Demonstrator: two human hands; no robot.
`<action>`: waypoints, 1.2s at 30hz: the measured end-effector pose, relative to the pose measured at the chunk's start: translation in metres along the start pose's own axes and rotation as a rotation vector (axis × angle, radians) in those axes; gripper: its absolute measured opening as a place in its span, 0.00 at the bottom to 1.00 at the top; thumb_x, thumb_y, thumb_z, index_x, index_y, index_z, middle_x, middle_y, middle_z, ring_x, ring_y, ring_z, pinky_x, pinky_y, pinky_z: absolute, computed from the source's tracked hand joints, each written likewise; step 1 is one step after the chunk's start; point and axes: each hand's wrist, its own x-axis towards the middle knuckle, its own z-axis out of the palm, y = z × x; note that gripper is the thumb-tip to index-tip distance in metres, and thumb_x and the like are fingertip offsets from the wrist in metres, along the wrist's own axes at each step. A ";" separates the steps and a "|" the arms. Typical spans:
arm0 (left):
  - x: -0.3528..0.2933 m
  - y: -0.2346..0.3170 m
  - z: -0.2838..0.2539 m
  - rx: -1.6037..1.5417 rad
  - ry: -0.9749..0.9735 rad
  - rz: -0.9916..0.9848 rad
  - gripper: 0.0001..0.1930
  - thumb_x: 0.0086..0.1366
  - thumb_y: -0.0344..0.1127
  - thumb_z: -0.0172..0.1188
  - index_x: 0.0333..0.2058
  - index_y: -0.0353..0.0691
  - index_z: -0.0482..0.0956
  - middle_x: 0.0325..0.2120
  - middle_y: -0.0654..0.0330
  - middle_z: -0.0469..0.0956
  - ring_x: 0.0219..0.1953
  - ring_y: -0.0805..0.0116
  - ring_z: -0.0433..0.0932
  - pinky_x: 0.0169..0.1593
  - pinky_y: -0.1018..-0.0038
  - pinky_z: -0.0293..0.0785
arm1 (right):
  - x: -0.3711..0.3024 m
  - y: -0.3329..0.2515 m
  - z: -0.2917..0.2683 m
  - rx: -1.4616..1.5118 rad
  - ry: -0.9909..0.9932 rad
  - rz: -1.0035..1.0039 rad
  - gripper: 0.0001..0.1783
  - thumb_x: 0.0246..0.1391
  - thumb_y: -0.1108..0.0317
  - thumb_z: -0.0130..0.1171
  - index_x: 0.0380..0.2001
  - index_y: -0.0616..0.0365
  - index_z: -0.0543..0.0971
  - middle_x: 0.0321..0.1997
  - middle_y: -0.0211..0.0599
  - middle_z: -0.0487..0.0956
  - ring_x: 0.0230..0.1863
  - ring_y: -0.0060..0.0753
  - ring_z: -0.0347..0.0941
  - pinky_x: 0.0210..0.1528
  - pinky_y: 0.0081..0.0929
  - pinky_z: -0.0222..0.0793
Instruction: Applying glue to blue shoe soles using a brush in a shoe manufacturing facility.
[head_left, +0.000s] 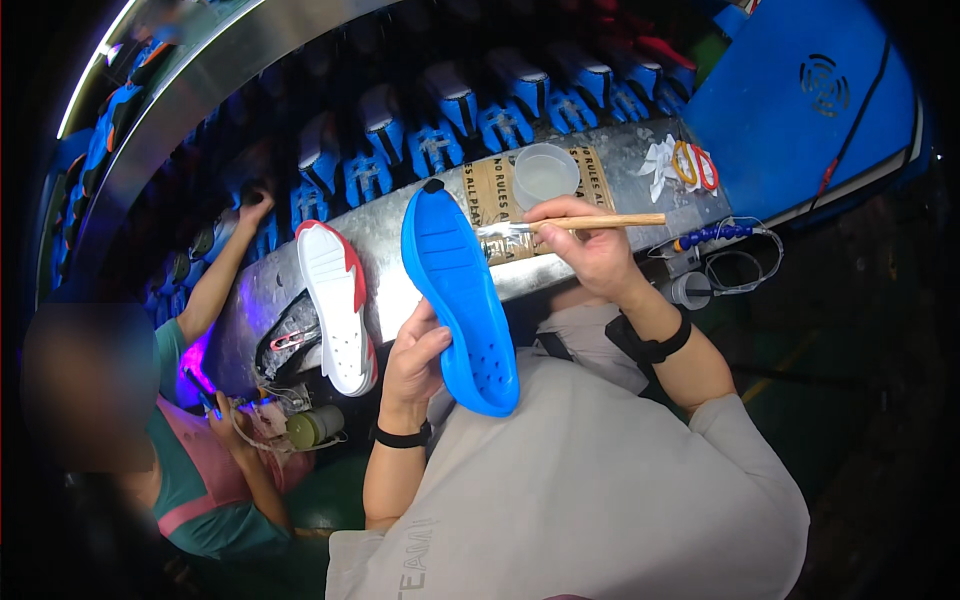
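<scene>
My left hand (pixel 415 365) grips a blue shoe sole (pixel 455 280) by its left edge, with the hollow inner side facing up and small holes in the end nearer me. In my right hand (pixel 590 245) is a brush (pixel 625 220) with a wooden handle. Its white, wet-looking bristles point left, close to the sole's right edge; whether they touch it I cannot tell. A translucent round tub (pixel 546 172) stands on a piece of printed cardboard (pixel 487 185) just beyond the brush. To the left, a white and red shoe sole (pixel 335 300) lies on the metal bench.
Beyond the metal bench (pixel 385 215), several blue shoe parts on lasts (pixel 437 145) stand in rows. Right of the tub lie crumpled white paper (pixel 660 165) and red and yellow rings (pixel 705 168). A blue machine (pixel 800 90) stands far right. A co-worker (pixel 215 490) works at left, arm reaching to the rows.
</scene>
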 end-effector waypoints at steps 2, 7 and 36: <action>-0.002 0.001 0.003 0.005 0.006 -0.012 0.35 0.65 0.31 0.61 0.69 0.31 0.59 0.58 0.50 0.74 0.58 0.61 0.77 0.62 0.65 0.74 | 0.002 0.000 0.008 -0.030 -0.017 -0.029 0.09 0.61 0.71 0.62 0.42 0.63 0.83 0.39 0.36 0.84 0.38 0.25 0.78 0.43 0.24 0.74; -0.005 0.010 0.005 0.083 -0.025 -0.002 0.35 0.65 0.32 0.62 0.68 0.29 0.59 0.57 0.51 0.75 0.57 0.63 0.77 0.61 0.66 0.74 | 0.004 -0.003 0.013 -0.190 -0.065 -0.159 0.08 0.59 0.70 0.62 0.39 0.63 0.84 0.36 0.38 0.84 0.36 0.30 0.79 0.41 0.27 0.74; -0.001 0.053 0.001 0.280 0.060 0.145 0.35 0.63 0.37 0.65 0.65 0.26 0.65 0.54 0.50 0.78 0.55 0.62 0.79 0.61 0.67 0.73 | -0.004 -0.014 0.009 -0.260 -0.373 -0.240 0.06 0.52 0.73 0.62 0.34 0.61 0.85 0.32 0.37 0.84 0.32 0.30 0.79 0.37 0.29 0.75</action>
